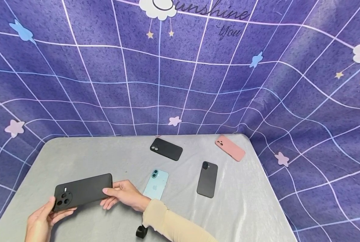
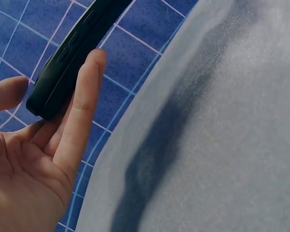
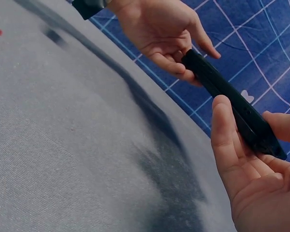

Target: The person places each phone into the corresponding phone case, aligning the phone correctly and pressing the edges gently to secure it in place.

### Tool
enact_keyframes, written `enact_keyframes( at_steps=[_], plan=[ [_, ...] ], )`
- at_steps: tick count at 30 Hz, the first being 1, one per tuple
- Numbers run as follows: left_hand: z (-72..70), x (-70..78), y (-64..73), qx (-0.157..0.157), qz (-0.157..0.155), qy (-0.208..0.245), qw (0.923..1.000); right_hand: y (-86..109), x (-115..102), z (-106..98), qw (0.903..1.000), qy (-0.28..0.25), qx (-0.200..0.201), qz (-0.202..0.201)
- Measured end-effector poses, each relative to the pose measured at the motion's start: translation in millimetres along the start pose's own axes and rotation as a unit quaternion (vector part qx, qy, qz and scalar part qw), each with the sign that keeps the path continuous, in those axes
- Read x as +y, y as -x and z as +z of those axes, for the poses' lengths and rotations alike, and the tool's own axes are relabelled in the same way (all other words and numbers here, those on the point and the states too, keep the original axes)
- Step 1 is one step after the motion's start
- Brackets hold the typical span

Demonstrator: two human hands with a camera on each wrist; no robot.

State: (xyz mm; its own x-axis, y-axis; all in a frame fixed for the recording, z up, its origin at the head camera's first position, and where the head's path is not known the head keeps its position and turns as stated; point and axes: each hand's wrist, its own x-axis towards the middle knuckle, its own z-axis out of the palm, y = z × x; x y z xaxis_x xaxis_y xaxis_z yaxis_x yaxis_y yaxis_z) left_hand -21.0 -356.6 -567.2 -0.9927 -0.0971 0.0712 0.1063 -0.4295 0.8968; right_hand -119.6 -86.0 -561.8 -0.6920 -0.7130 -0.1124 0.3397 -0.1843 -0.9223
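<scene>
A black phone case (image 1: 84, 190) with a round camera section is held up above the grey table between both hands. My left hand (image 1: 42, 215) holds its camera end, with the thumb on one side and fingers beneath. My right hand (image 1: 127, 195) pinches the opposite end, thumb on the back face. In the left wrist view the edge of the case (image 2: 70, 60) shows button bumps. From the right wrist view the case (image 3: 232, 104) is seen edge-on, between the left hand (image 3: 157, 31) and the right hand (image 3: 261, 188). Whether a phone sits inside I cannot tell.
A light blue phone (image 1: 156, 185) lies beside my right wrist, partly covered by it. Further right is a dark grey phone (image 1: 207, 181). Another black phone case (image 1: 169, 150) and a pink phone case (image 1: 231, 149) lie near the table's back edge. Patterned purple cloth (image 1: 143, 74) hangs behind.
</scene>
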Motion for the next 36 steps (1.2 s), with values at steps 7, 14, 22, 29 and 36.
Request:
enact_keyframes(
  at_steps=[7,14,22,29,36],
  plan=[
    [0.9,-2.5,-0.2,0.031,0.000,-0.038,0.9988,2.1,-0.2,0.8,1.0000,-0.007,0.005,0.000],
    [3.7,-5.3,-0.9,0.031,0.044,-0.012,0.9985,2.1,1.2,0.7,0.9999,-0.006,0.010,-0.002],
    [7.8,-6.2,-2.6,0.039,0.069,-0.023,0.9966,2.3,4.8,-0.2,0.9999,0.002,0.010,-0.004],
    [7.0,-7.5,-3.4,0.036,0.076,-0.009,0.9964,2.9,6.6,-0.1,0.9998,0.002,0.017,-0.008],
    [5.9,-7.8,-2.8,0.035,0.066,-0.021,0.9970,2.8,6.3,0.4,0.9997,-0.003,0.023,-0.005]
  ],
)
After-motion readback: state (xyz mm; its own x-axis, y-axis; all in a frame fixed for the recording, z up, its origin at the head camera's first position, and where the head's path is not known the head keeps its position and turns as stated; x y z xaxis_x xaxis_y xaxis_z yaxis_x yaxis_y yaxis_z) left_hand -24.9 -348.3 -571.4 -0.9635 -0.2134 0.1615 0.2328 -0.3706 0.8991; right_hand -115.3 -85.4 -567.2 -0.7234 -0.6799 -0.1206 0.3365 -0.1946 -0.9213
